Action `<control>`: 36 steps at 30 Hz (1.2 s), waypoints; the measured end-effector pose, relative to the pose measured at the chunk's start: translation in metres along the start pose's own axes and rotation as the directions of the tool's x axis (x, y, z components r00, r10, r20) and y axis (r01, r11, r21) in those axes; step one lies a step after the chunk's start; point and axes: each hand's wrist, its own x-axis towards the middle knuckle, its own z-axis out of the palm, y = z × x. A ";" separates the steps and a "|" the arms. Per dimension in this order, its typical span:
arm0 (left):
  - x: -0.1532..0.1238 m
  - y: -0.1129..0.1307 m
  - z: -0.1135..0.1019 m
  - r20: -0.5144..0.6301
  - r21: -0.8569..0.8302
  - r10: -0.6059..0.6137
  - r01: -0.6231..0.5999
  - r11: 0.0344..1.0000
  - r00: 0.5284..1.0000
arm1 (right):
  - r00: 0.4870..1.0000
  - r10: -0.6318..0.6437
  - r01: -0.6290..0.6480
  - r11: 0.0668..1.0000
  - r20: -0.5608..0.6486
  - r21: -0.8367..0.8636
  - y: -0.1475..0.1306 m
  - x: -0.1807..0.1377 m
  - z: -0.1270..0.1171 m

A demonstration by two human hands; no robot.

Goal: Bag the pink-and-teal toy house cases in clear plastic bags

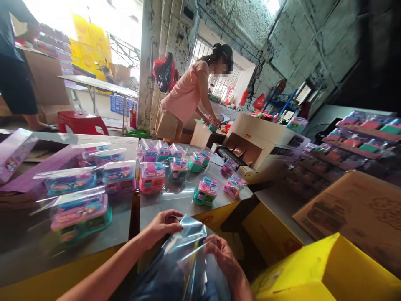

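The clear plastic film (191,246) is located above the person's lap, in front of the near edge of the desk (169,205). The left hand (164,225) holds the upper left edge of the film; its grip is narrow, thumb and fingers pinched on the material. The right hand (221,251) holds the right edge lower down, its grip closed with curled fingers. The film spans both hands and shows bright creases.

On the desk, beyond the hands, stands a green-and-pink toy box (206,191). A pink toy box (152,177) stands farther left, within a group of similar units. On the adjoining surface at left, a larger teal-and-pink toy box (82,215) sits beneath loose transparent wrap. An open yellow carton (291,267) is positioned right of the right hand, near a brown carton (347,213). A co-worker (188,90) in a pink top bends over items at the far end.
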 end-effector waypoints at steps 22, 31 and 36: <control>-0.002 0.026 -0.006 0.060 0.481 0.098 -0.115 0.869 0.993 | 0.986 0.142 -0.160 0.957 -0.091 -0.241 -0.034 0.014 0.004; -0.010 0.042 -0.045 -0.223 0.537 0.209 -0.059 0.842 0.952 | 0.953 0.257 -0.243 0.323 -0.163 -0.914 0.031 -0.032 0.022; -0.011 0.066 -0.049 -0.254 0.603 0.344 -0.130 0.787 0.904 | 0.950 0.224 -0.253 0.145 -0.217 -0.957 0.039 -0.034 0.068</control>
